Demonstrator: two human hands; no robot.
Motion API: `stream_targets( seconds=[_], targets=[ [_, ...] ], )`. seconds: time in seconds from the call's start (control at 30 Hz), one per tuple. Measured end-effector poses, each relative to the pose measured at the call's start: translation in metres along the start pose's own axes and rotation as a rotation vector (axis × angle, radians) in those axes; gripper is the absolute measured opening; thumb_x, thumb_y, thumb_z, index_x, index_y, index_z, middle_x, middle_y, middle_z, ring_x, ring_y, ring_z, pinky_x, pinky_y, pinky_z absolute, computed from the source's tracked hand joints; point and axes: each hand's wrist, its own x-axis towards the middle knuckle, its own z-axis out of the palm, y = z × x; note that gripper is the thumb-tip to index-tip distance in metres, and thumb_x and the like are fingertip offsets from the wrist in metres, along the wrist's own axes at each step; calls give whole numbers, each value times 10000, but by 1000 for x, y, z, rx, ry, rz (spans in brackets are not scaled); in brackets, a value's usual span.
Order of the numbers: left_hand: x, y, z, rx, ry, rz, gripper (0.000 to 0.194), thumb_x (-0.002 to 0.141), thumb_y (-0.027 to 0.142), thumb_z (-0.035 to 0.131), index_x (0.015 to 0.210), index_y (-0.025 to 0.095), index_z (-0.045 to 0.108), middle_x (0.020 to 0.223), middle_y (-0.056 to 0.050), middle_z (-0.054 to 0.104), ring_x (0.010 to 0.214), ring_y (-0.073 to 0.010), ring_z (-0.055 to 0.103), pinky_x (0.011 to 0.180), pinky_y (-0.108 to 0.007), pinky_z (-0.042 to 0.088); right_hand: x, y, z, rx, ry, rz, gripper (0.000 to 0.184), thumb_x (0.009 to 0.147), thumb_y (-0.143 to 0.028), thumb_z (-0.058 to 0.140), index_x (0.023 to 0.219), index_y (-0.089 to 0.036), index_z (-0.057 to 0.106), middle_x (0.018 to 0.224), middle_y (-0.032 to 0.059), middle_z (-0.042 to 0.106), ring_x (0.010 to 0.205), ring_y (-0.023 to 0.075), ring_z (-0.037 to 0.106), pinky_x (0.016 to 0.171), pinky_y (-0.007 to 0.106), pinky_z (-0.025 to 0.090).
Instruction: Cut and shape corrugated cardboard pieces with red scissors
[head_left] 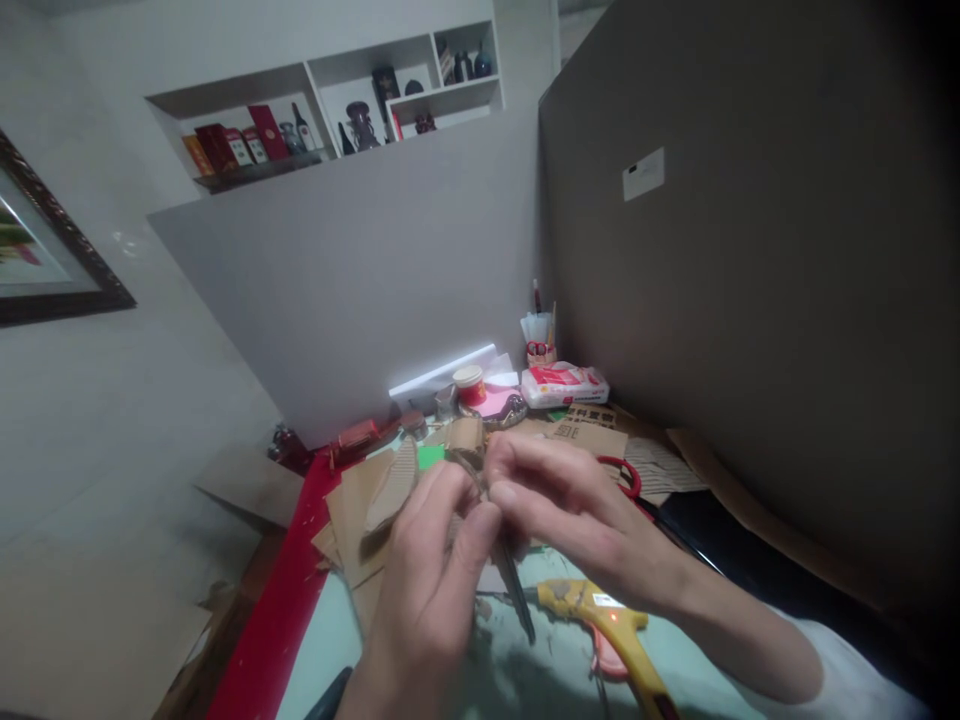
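Observation:
My left hand (431,575) and my right hand (570,510) meet over the desk, fingers pinched together around a small piece of corrugated cardboard (466,438) that sticks up behind them. A thin dark tool (517,595) hangs down between the two hands; which hand grips it is hidden. A curved strip of corrugated cardboard (391,490) lies just left of my left hand. A yellow glue gun (607,625) rests on the pale green mat (337,640) below my right wrist.
Red-handled scissors (626,475) lie behind my right hand. Cardboard sheets (592,435), a red-lidded jar (470,384), a tissue pack (564,385) and a pen cup (540,340) crowd the back. Grey partitions (750,300) wall the desk. A red desk edge (277,600) runs left.

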Motion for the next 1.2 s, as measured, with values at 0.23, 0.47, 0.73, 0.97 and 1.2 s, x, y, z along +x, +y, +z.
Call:
stream_targets(
  seconds=[0.23, 0.47, 0.73, 0.97, 1.2],
  targets=[
    [-1, 4, 4, 69, 29, 44, 295, 1039, 372, 402, 775, 250, 446, 823, 5, 500, 786, -183, 497, 723, -327, 364, 3, 5, 2, 65, 22, 87, 287, 951, -354, 631, 754, -207, 484, 692, -44, 475, 621, 119, 482, 562, 267, 348],
    [-5, 3, 6, 206, 125, 103, 300, 1021, 321, 423, 734, 234, 438, 745, 19, 488, 683, -147, 480, 680, -313, 347, 2, 7, 4, 83, -12, 113, 304, 966, -392, 605, 754, -206, 493, 689, -38, 500, 634, 127, 474, 568, 270, 355],
    [-11, 13, 6, 9, 114, 77, 326, 1011, 367, 475, 719, 226, 505, 689, 34, 425, 636, -128, 440, 609, -294, 332, 2, -3, -4, 210, -114, 119, 321, 974, -444, 603, 799, -193, 510, 746, -25, 508, 659, 123, 477, 602, 262, 400],
    [-15, 15, 5, -45, 94, 20, 332, 1005, 399, 492, 718, 233, 473, 714, 15, 414, 667, -146, 461, 655, -298, 365, 3, -3, -6, 101, -177, 42, 264, 952, -359, 605, 785, -202, 474, 739, -26, 489, 664, 129, 474, 593, 259, 377],
    [-15, 16, 1, -27, 92, 52, 334, 997, 388, 523, 706, 237, 460, 713, 10, 465, 663, -148, 489, 642, -308, 367, 1, -7, -6, -5, -200, 11, 173, 915, -166, 543, 775, -205, 448, 746, -37, 476, 658, 108, 448, 591, 228, 377]
  ],
)
